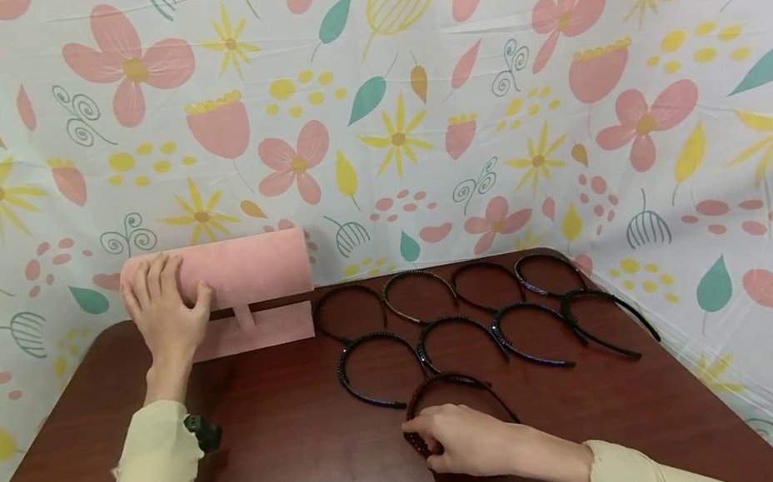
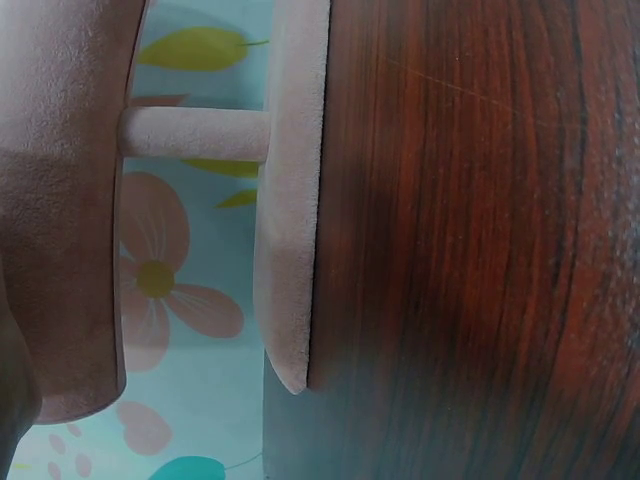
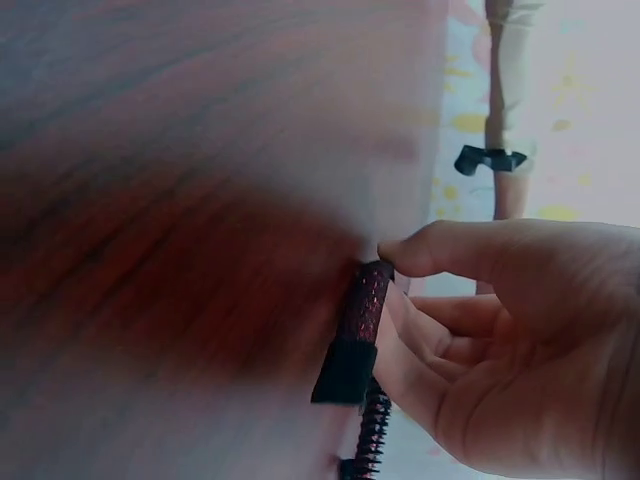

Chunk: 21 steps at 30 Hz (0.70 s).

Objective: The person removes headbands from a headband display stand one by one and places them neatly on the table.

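My left hand grips the left end of a pink velvet display stand, fingers over the top of its roll and thumb along the front. In the left wrist view the stand's roll, short post and flat base show from close by. My right hand pinches one side of a dark red headband near the front of the table. The right wrist view shows its glittery dark red band with a black piece on it, at the thumb and fingertips.
Several dark headbands, among them a black one and a bluish one, lie in two rows on the brown wooden table, right of the stand. A flower-printed cloth hangs behind the table and along its right side.
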Tool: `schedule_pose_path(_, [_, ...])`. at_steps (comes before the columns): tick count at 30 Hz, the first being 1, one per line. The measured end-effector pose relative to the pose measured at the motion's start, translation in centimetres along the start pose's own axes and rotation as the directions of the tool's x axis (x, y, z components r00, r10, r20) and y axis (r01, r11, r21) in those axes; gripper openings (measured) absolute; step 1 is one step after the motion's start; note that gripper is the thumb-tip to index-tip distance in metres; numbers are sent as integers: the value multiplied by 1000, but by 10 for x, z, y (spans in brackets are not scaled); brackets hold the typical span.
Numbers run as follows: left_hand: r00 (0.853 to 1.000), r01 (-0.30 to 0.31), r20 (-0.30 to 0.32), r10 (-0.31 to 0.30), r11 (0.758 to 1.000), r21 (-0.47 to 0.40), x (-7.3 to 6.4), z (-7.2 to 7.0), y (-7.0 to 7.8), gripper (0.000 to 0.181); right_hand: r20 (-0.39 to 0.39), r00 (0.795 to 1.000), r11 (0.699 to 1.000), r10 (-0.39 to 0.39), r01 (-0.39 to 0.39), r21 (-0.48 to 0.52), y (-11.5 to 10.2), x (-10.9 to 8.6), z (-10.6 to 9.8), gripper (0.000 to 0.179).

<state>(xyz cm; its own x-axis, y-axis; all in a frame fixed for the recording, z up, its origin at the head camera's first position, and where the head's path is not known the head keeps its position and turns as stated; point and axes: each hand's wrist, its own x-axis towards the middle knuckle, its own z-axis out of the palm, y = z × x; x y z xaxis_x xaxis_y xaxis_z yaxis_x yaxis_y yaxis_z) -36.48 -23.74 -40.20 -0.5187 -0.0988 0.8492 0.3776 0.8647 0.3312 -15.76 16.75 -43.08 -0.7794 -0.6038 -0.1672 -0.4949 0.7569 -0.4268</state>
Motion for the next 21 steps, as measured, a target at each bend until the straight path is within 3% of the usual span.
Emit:
schedule_pose_path(12, [1000, -10, 5, 10, 1000, 4, 1, 0, 1, 62, -1, 1000, 999, -20, 20, 45, -3, -1, -6, 42])
schedule_pose_path(17, [999, -1, 35, 1, 1000, 4, 2, -3, 1, 62, -74, 996, 997, -53, 57, 58, -2, -3, -21, 33])
schedule_pose_path(21, [996, 15, 88, -16, 1000, 16, 2, -6, 1, 61, -194, 979, 998, -66, 68, 6, 7, -3, -39, 28])
